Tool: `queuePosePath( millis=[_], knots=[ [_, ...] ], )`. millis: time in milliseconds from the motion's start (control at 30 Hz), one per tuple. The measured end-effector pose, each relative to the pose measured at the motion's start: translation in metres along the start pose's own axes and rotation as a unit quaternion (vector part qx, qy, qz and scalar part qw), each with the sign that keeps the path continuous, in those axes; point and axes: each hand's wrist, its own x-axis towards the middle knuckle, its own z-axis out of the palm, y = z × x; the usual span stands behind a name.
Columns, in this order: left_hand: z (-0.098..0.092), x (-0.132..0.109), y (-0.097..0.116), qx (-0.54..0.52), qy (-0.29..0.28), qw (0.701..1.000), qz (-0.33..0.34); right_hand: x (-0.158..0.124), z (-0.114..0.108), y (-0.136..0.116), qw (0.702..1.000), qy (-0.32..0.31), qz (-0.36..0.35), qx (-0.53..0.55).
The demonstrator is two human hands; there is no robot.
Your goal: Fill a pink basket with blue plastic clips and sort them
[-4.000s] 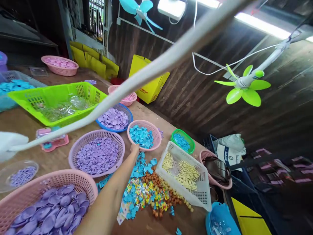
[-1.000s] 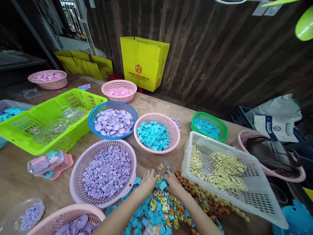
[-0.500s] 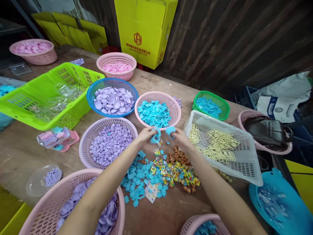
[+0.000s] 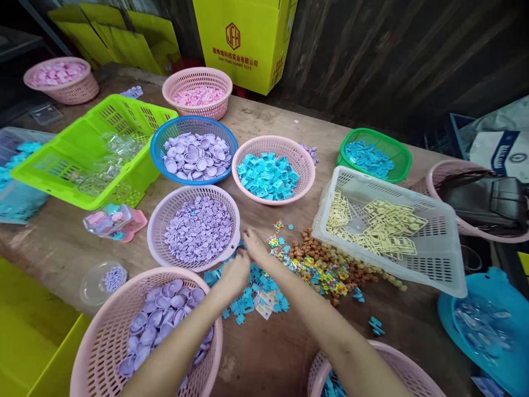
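Note:
My left hand [image 4: 235,273] rests knuckles-up on a loose pile of small blue plastic pieces [image 4: 264,289] on the wooden table, its fingers curled down into them. My right hand [image 4: 254,247] lies just beyond it, fingers stretched toward the rim of a pink basket of small lavender discs [image 4: 159,215]. The two hands touch. A pink basket of blue square pieces [image 4: 308,165] stands farther back. Brown beads [image 4: 314,255] and bright sticker bits [image 4: 328,275] lie right of the hands.
A tilted white tray of cream frames [image 4: 413,275] sits at right. A blue basket of lavender shells [image 4: 159,146], a green crate [image 4: 124,110] and a small green basket [image 4: 374,132] stand behind. A pink basket of purple shells [image 4: 103,325] is near left.
Half a second ago both hands were lifted by the pink basket of blue squares with blue pieces in the fingers. They have come back down onto the loose blue pile.

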Motion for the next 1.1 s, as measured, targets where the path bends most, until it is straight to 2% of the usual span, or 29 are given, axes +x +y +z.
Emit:
queuePosePath(
  millis=[100, 200, 333, 433, 500, 567, 600, 667, 733, 800, 833, 900, 1000, 1033, 1100],
  knots=[
    [0.042, -0.015, 0.000, 0.130, 0.000, 0.989, -0.065, 0.006, 0.016, 0.000, 0.999, -0.033, -0.025, 0.010],
    [0.059, -0.013, -0.006, 0.178, 0.014, 0.981, -0.079, 0.000, 0.006, 0.015, 0.998, -0.006, -0.010, 0.062],
    [0.062, -0.013, -0.004, 0.167, -0.005, 0.986, -0.008, -0.027, -0.015, 0.041, 0.981, 0.097, 0.105, 0.127],
    [0.059, -0.018, 0.005, 0.117, -0.024, 0.993, 0.019, -0.041, -0.037, 0.050, 0.959, 0.127, 0.179, 0.179],
    [0.054, -0.018, 0.010, 0.029, -0.028, 0.998, 0.041, -0.034, -0.062, 0.050, 0.948, 0.146, 0.176, 0.222],
    [0.045, -0.011, 0.011, -0.113, -0.018, 0.991, 0.070, -0.013, -0.096, 0.048, 0.938, 0.192, 0.141, 0.250],
    [0.038, -0.006, 0.010, -0.196, -0.016, 0.977, 0.077, 0.001, -0.115, 0.047, 0.933, 0.225, 0.120, 0.255],
    [0.019, 0.005, 0.006, -0.363, -0.031, 0.929, 0.074, 0.032, -0.153, 0.047, 0.923, 0.286, 0.079, 0.247],
    [-0.003, 0.013, -0.001, -0.506, -0.060, 0.858, 0.060, 0.057, -0.183, 0.050, 0.925, 0.292, 0.045, 0.237],
    [-0.028, 0.017, -0.008, -0.612, -0.068, 0.785, 0.058, 0.068, -0.196, 0.055, 0.936, 0.285, 0.025, 0.204],
    [-0.041, 0.018, -0.011, -0.649, -0.060, 0.756, 0.059, 0.067, -0.196, 0.056, 0.942, 0.284, 0.023, 0.179],
    [-0.066, 0.021, -0.015, -0.692, -0.039, 0.718, 0.063, 0.057, -0.182, 0.053, 0.945, 0.298, 0.031, 0.131],
    [-0.098, 0.031, -0.013, -0.718, -0.011, 0.691, 0.079, 0.025, -0.132, 0.034, 0.952, 0.292, 0.048, 0.072],
    [-0.107, 0.036, -0.010, -0.726, -0.004, 0.684, 0.080, 0.013, -0.110, 0.025, 0.963, 0.261, 0.048, 0.053],
    [-0.119, 0.046, -0.004, -0.740, 0.007, 0.668, 0.073, -0.009, -0.062, 0.005, 0.992, 0.121, 0.022, 0.005]
  ],
)
